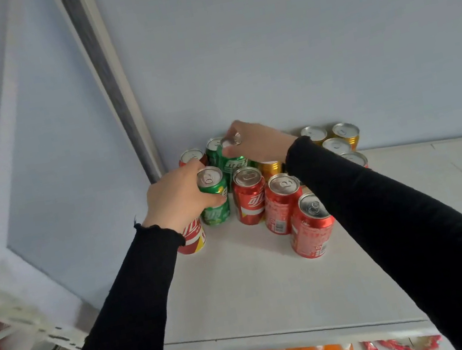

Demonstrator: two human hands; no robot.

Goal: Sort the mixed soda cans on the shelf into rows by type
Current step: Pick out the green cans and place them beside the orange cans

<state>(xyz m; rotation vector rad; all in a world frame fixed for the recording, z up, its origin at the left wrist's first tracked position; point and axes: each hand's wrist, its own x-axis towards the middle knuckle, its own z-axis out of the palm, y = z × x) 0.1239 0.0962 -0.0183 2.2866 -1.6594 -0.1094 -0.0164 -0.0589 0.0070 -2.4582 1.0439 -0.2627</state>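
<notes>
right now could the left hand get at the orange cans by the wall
Probably not easily: the left hand is closed on a green can, and the right arm and red cans lie between it and the orange cans.

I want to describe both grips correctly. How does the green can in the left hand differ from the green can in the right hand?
The left hand wraps the side of the nearer green soda can, its top uncovered. The right hand pinches the farther green soda can near its top rim. Both cans are upright.

No legible text on cans (pixel 251 199).
</notes>
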